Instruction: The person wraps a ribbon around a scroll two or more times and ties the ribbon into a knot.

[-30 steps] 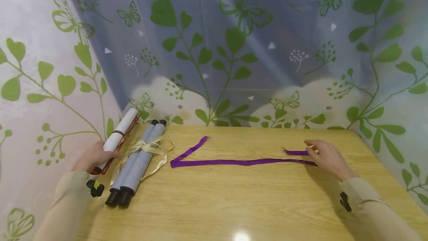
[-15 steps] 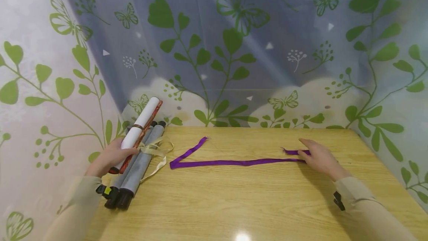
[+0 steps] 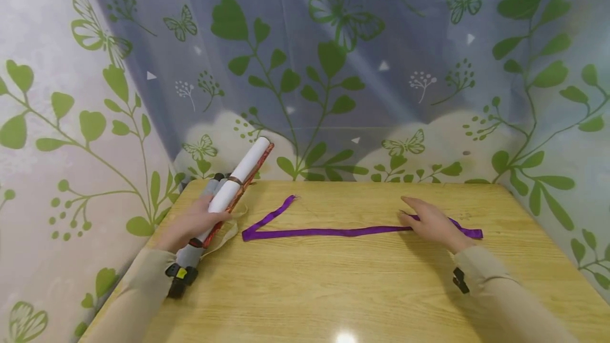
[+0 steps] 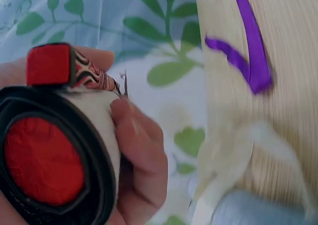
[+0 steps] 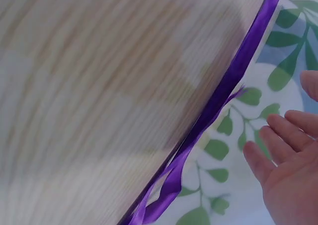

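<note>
My left hand [image 3: 190,224] grips a rolled-up white scroll [image 3: 245,165] with a brown tie around its middle and a red patterned edge along one side. The left wrist view shows the scroll's round red end [image 4: 44,160] in a black rim, beside a thinner rod with a square red end [image 4: 48,65]. My fingers [image 4: 141,140] curl round the roll. A purple ribbon [image 3: 329,232] lies along the table, folded back at its left end. Over its right part is my right hand [image 3: 431,225], fingers extended in the right wrist view, palm [image 5: 293,185] showing.
Two grey rolls with black ends [image 3: 193,258], tied with a cream ribbon [image 3: 224,240], lie on the wooden table [image 3: 305,285] partly hidden beneath my left hand and the scroll. A leaf-patterned curtain [image 3: 295,68] hangs behind the table's back edge.
My left hand has carried the white scroll rightward from the table's left side, across the grey rolls. My right hand has slid left over the ribbon, uncovering its folded right end.
</note>
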The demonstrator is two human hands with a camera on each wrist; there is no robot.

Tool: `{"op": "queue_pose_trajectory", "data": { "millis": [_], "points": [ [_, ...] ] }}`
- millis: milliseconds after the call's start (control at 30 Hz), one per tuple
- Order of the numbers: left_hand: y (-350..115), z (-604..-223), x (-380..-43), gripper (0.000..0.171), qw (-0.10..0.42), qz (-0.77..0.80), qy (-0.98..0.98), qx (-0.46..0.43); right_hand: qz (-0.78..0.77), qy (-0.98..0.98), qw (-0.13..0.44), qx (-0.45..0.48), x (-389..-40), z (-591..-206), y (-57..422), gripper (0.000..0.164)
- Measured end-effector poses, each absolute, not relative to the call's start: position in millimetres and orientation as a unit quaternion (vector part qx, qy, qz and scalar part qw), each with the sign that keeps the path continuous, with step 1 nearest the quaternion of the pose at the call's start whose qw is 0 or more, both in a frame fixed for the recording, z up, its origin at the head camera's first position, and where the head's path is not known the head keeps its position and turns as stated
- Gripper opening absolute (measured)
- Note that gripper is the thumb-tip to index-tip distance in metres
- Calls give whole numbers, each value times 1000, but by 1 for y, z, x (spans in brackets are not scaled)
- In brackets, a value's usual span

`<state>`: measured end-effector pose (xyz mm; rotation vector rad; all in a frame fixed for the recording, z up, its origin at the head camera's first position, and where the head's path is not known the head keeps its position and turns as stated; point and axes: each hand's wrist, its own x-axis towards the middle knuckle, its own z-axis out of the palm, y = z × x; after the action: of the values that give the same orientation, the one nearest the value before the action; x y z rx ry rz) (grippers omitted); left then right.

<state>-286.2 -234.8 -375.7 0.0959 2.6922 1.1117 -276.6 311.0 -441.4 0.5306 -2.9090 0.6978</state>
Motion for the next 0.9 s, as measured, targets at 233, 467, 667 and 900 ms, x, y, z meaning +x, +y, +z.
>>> {"op": "queue_pose_trajectory", "data": {
  "millis": [233,467,667,900],
  "points": [
    [-201,-384,-289,71,150,461,873,50,256,-948,45,182,-282,-445,292,57],
    [-165,-398,-288,69,168,508,844,41,288,-938,36,187,-284,-445,267,42],
    [-134,-408,-286,58,168,508,842,68,361,-914,3,186,-285,-446,244,29],
    [-97,-416,-280,61,208,540,810,95,409,-898,-24,163,-283,-444,218,29]
  ]
}}
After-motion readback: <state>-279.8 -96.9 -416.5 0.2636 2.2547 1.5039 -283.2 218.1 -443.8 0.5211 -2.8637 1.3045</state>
